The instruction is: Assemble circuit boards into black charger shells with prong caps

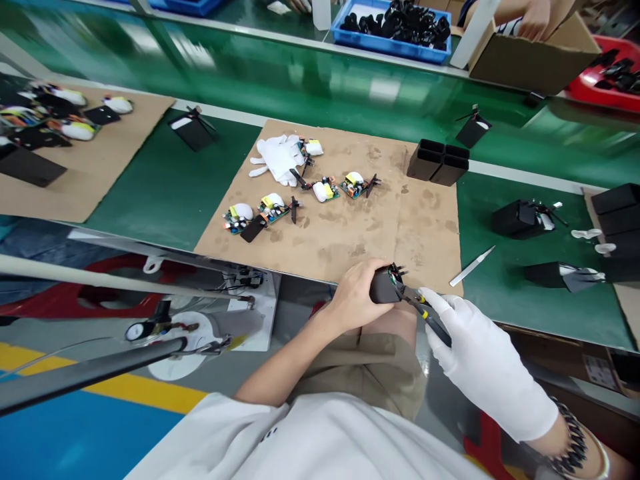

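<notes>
My bare left hand (356,297) is wrapped around a black plastic housing (384,285), with circuit parts and metal prongs showing at its open end. In my right hand (483,357), which wears a white glove, is a pair of pliers (434,325) with dark, yellow-marked handles. The jaws of the pliers touch the open end of the housing; what they grip there is too small to make out. Both hands are at the front edge of a cardboard sheet (345,250). Farther back on it lie several circuit boards (326,190) with yellow and white parts.
A white glove (280,159) lies at the sheet's back left. Black empty housings (438,162) stand at its back right, near a thin blade (472,265). Filled housings (523,219) lie farther right. Across the bench, a co-worker's hand (535,19) reaches into a cardboard box (533,60) beside a blue tray (393,47).
</notes>
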`<state>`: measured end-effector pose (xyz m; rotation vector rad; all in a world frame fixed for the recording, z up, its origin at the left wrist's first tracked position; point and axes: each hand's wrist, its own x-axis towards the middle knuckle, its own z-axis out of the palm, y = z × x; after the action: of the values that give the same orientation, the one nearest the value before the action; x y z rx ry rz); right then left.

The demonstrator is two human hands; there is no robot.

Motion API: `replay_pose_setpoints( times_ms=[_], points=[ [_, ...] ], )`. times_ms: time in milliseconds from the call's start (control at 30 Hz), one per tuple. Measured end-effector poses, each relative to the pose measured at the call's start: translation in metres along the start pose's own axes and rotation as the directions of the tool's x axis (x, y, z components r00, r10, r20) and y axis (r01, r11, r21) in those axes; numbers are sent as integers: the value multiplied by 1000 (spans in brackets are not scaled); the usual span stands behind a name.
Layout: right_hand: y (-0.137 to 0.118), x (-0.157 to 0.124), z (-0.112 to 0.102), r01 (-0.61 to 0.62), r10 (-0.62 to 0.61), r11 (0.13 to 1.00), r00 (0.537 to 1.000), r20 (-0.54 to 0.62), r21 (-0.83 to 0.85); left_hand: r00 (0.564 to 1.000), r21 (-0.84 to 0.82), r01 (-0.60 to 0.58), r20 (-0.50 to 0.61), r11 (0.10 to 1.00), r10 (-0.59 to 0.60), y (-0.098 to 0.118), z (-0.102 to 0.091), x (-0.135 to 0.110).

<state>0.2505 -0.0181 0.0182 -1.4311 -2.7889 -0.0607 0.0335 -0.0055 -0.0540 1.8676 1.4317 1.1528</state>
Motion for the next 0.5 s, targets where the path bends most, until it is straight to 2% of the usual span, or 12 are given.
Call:
replay_pose_setpoints(
  times_ms=[200, 333, 433, 500],
  points=[
    [0, -1, 1, 13, -13, 1000, 1000, 21, -18, 1000, 8, 8, 12, 1000, -8, -3, 2, -2],
    [6, -2, -1, 53, -52, 995, 999, 4, -88, 995, 71, -92, 40, 993, 90, -4, -1, -1],
    [11, -2, 1, 80, -76, 992, 996, 42, -97, 973, 190, -171, 190, 967, 135, 5, -7, 4],
    [13, -5, 2, 94, -90, 994, 994, 58, -60, 936, 263, -230, 325, 937, 138, 14, -14, 6]
  ],
)
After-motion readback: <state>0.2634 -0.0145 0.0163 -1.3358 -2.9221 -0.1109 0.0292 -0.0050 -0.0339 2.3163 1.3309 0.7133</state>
